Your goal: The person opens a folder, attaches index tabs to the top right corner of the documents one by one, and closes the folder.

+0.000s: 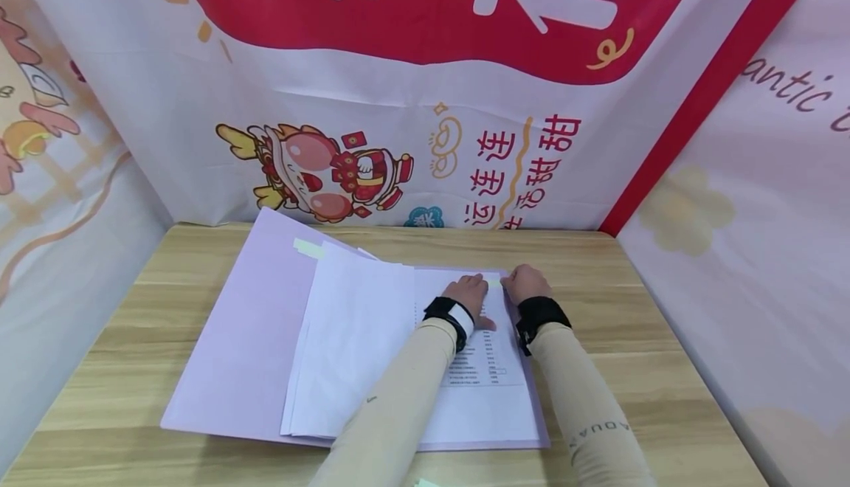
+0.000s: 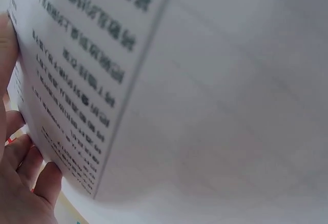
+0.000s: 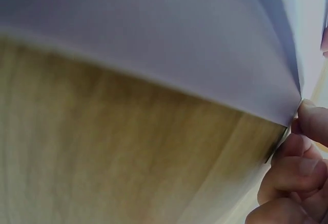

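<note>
A lilac folder (image 1: 246,339) lies spread out, with white sheets inside it. My left hand (image 1: 468,296) rests on the upper part of a printed page (image 1: 474,369), its fingers mostly straight and the thumb held apart. Close to those fingertips, a pale yellow-green sticky note (image 1: 493,282) sits at the page's upper right edge. My right hand (image 1: 527,282) pinches the note's outer end there, thumb against curled fingers. In the right wrist view the thumb (image 3: 313,121) presses at the paper's corner; the pinched end itself is hidden.
Turned sheets (image 1: 361,332) lie over the folder's left part, with pale green sticky tabs (image 1: 308,249) at their upper left edge. The wood-grain table (image 1: 617,310) runs back to a printed cloth (image 1: 425,88). A small pale green piece (image 1: 426,482) shows at the front edge.
</note>
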Demonstrator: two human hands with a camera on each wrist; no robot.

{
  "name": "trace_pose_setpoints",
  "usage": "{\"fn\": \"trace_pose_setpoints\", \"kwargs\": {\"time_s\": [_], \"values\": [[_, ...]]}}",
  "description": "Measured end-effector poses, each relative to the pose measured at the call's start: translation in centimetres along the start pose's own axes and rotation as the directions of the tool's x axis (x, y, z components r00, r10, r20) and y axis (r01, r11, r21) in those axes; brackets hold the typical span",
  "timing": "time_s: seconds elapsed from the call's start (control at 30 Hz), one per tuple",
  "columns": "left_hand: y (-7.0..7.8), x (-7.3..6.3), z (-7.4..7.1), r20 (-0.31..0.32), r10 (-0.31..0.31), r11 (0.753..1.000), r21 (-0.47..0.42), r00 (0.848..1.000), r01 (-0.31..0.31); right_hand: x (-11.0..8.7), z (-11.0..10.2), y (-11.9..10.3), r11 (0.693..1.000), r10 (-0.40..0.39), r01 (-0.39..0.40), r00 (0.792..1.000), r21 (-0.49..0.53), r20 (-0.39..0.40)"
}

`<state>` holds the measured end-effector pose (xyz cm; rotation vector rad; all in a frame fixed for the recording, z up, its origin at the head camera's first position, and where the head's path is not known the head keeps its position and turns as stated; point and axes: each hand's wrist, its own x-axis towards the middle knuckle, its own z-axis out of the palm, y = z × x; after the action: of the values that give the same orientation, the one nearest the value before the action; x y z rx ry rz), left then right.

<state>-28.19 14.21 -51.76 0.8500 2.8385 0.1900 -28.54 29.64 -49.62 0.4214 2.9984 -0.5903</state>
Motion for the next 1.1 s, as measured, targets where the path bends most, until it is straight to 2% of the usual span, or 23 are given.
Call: {"fn": "trace_pose_setpoints", "kwargs": {"time_s": [0.33, 0.43, 0.6, 0.8, 0.93, 1.1], "values": [[0.3, -0.4, -0.6, 0.014, 0.011, 1.0, 0.001, 1.0, -0.011, -0.1, 0.1, 0.7, 0.999, -0.02, 0.021, 1.0, 0.044, -0.007], [0.5, -0.5, -0.8, 0.0, 0.019, 1.0, 0.01, 1.0, -0.019, -0.3, -0.2, 0.8, 0.998, -0.012, 0.013, 1.0, 0.068, -0.003], [0.6, -0.9, -1.1, -0.029, 0.045, 0.999, 0.015, 0.999, -0.044, -0.5, -1.1, 1.0, 0.996, -0.042, 0.043, 0.999, 0.075, -0.02], [0.6, -0.3, -1.2, -0.06, 0.063, 0.998, 0.001, 0.996, -0.063, -0.7, -2.2, 0.9, 0.995, -0.079, 0.082, 0.996, 0.057, -0.047], [0.3, -0.1, -2.1, -0.051, 0.065, 0.998, -0.003, 0.997, -0.065, -1.1, -3.1, 0.5, 0.994, -0.094, 0.096, 0.995, 0.055, -0.042], [-0.4, -0.4, -4.5, -0.01, 0.083, 0.997, 0.004, 0.997, -0.083, -1.9, -4.4, -0.1, 0.992, -0.117, 0.12, 0.991, 0.044, -0.059]]}}
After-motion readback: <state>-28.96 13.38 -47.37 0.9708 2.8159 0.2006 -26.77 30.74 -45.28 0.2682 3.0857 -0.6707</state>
